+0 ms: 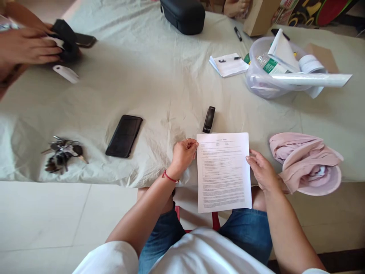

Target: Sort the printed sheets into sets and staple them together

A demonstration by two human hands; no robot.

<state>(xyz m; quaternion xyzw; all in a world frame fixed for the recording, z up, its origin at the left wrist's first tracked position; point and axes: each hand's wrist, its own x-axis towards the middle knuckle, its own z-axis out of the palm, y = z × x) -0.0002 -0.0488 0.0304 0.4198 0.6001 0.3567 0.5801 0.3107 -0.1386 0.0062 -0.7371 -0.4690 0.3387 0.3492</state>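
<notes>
A printed stack of paper sheets (224,173) is held upright-facing over the table's front edge, its lower part above my lap. My left hand (184,155) pinches the stack's upper left side, fingers closed. At the right side, my right hand (262,168) grips the edge between thumb and fingers. The fingers behind the sheets are partly hidden. Just beyond the top edge of the paper lies a small black stapler (209,119). To the left of my left hand rests a black phone (124,136). A folded pink cloth item (306,161) sits near my right hand.
A bunch of keys (63,152) lies at front left. At the back stand a black case (184,15) and a clear plastic tub (268,85) with papers and a bottle, beside a notepad (229,65). Another person's hands (34,47) hold a black object at far left.
</notes>
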